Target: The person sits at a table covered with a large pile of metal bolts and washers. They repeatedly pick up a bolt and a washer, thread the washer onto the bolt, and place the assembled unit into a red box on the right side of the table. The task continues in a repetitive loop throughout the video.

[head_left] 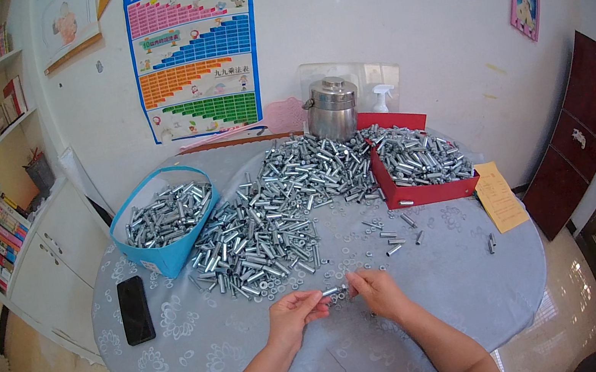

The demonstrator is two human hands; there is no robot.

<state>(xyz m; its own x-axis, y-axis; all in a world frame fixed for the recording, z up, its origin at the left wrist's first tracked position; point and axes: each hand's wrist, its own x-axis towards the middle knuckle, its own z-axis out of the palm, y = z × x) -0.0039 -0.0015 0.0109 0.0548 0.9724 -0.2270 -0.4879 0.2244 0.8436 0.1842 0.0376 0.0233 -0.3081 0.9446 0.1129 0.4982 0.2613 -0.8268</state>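
Above the near middle of the table, my left hand [296, 316] pinches a silvery expansion bolt [331, 291] between thumb and fingers, the bolt lying roughly level. My right hand [380, 294] is closed at the bolt's right end, its fingertips hiding that end. Whether a small nut or washer is between those fingertips is too small to tell. Just beyond both hands spreads a large heap of similar metal bolts and sleeves [260, 242]. Small washers and nuts [266, 289] lie along its near edge, some right under my fingers.
A blue fabric bin [162, 258] full of bolts stands left; a red box [401, 196], also full, stands right. A black phone [135, 310] lies at the left. A steel pot [333, 111] and spray bottle [382, 96] are behind. Yellow paper [501, 198] lies at the right edge.
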